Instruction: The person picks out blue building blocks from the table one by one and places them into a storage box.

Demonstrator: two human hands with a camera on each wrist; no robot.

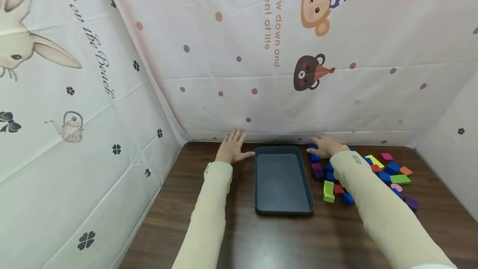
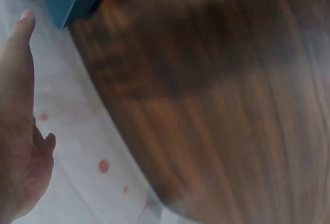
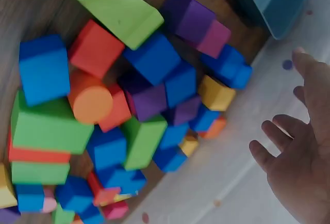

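Observation:
A dark blue-grey rectangular tray [image 1: 281, 182] lies on the wooden table between my two hands. My left hand [image 1: 231, 147] is beside the tray's far left corner, fingers spread and holding nothing, its thumb reaching toward the rim. Over the far edge of a heap of coloured blocks [image 1: 384, 177] is my right hand [image 1: 325, 146], with its fingers extended and nothing in its grasp. In the right wrist view the heap includes a light green curved block [image 3: 116, 10], an orange cylinder [image 3: 93, 102] and several blue cubes [image 3: 44, 69]. My right forearm hides part of the heap in the head view.
A white printed cloth [image 1: 224, 69] hangs as a wall along the table's far edge, with another cloth wall [image 1: 93, 169] on the left. Brown wooden tabletop [image 1: 179, 219] extends left of the tray and in front of it.

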